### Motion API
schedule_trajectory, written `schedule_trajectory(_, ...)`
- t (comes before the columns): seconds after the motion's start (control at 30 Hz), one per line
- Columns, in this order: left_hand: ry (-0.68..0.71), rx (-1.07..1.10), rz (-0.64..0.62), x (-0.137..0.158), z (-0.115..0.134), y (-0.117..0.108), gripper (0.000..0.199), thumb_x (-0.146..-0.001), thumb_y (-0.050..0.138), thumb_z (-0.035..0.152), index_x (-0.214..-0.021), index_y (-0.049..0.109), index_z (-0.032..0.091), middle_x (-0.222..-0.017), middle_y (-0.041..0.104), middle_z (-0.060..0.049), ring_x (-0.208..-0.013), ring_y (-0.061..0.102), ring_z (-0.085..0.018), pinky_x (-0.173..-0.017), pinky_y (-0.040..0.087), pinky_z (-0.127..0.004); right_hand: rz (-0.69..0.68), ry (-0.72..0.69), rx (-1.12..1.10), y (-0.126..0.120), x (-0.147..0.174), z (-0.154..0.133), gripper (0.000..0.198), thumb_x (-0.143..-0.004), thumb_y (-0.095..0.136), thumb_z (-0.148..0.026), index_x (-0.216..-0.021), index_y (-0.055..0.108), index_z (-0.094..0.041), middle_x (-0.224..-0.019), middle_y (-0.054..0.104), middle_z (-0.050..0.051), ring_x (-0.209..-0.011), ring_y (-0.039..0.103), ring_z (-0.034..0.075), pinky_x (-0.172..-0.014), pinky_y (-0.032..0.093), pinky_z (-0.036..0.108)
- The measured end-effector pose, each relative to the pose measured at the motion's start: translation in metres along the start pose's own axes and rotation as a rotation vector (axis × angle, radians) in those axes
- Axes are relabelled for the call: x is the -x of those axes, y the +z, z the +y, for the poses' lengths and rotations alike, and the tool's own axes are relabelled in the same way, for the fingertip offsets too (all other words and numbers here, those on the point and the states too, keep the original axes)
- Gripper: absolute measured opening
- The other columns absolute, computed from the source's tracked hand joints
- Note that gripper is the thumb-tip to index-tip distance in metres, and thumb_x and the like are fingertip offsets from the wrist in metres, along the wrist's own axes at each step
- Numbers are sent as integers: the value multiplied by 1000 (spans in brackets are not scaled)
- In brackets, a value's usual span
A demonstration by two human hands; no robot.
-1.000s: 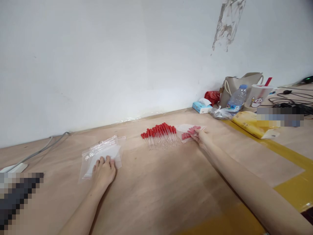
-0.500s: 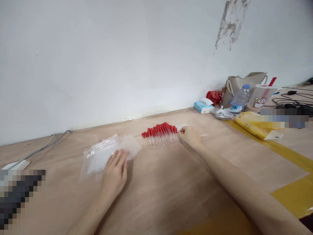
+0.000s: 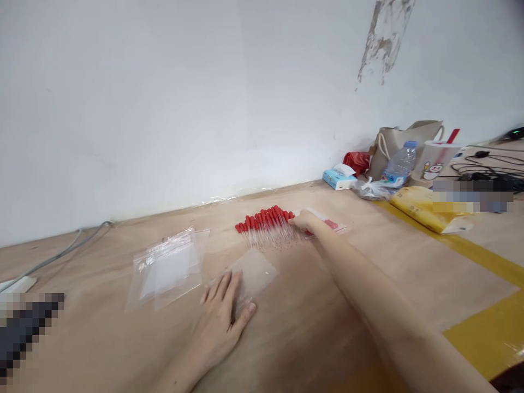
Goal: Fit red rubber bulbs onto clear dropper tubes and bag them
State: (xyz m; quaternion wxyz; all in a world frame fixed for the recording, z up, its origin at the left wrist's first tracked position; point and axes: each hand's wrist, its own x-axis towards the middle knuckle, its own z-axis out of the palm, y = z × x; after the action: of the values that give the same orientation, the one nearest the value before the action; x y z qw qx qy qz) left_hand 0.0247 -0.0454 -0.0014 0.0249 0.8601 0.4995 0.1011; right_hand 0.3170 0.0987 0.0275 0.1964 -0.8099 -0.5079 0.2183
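A row of droppers (image 3: 266,226) with red bulbs and clear stems lies on the table, bulbs toward the wall. At its right end, my right hand (image 3: 303,219) has its fingers closed on a dropper at the bulbs; the fingertips are partly hidden. My left hand (image 3: 223,311) lies flat with fingers spread, on the lower left edge of a small clear plastic bag (image 3: 258,272) in front of the droppers. Further left is a stack of clear zip bags (image 3: 167,270). Beyond my right wrist, partly covered by it, is a flat clear packet with red marks (image 3: 332,224).
At the right back stand a blue tissue pack (image 3: 339,178), a plastic bottle (image 3: 403,164), a cup with a straw (image 3: 436,158) and a grey bag (image 3: 407,136). A yellow pack (image 3: 423,210) lies before them. Cables (image 3: 483,169) are at the far right, a grey cable (image 3: 61,252) at left.
My left hand has moved right and drawn one small bag away from the stack, toward the front of the droppers. My right hand has shifted slightly left against the row, uncovering more of the red-marked packet.
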Motion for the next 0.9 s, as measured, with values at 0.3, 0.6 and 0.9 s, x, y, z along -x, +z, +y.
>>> schedule_trajectory(0.3, 465, 108, -194, -24, -41, -33, 46, -88, 23, 13, -124, 44, 32, -137, 36, 2, -127, 30, -18, -103, 29, -41, -121, 43, -435, -10, 3, 3, 19, -71, 59, -28, -60, 52, -14, -38, 39, -4, -33, 32, 6, -33, 24, 18)
schedule_trajectory(0.6, 106, -161, -113, 4, 14, -26, 41, -88, 33, 35, -123, 48, 21, -106, 61, -12, -94, 57, -27, -78, 48, -42, -74, -266, -847, -7, 49, 24, 36, -68, 59, -32, -97, 43, -16, -51, 49, -8, -36, 36, 4, -36, 29, 15)
schedule_trajectory(0.9, 551, 34, -272, -10, -21, -42, 43, -85, 40, 43, -128, 34, 41, -141, 27, 5, -130, 23, -23, -106, 18, -45, -207, -322, -1103, 18, 96, 45, 68, -61, 63, -25, -119, 26, -23, -54, 48, -10, -39, 47, 9, -34, 35, 17)
